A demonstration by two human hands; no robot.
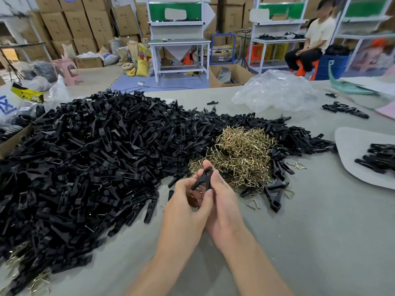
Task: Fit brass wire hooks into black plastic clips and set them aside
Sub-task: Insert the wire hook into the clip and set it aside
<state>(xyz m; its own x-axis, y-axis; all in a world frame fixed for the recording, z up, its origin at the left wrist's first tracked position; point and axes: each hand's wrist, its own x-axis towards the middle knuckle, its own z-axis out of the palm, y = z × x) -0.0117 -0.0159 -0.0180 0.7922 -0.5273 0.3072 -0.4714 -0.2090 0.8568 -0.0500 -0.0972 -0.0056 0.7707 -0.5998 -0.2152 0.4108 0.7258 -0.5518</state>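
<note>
Grip: left hand (185, 202), right hand (224, 197) on clip (202, 178); tray (350, 146) holds clips (379, 157).

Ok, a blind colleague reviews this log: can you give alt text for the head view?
The left hand and right hand together hold one black plastic clip over a grey table. Behind it lie a heap of brass wire hooks and a large pile of black clips.

Warehouse interior: stacked cardboard boxes (81, 22) line the rear wall; a white-framed workbench (179, 42) stands on a blue floor mat (168, 83), with filled sacks (136, 58), a pink stool (65, 68) and a seated person (316, 37) nearby.
</note>
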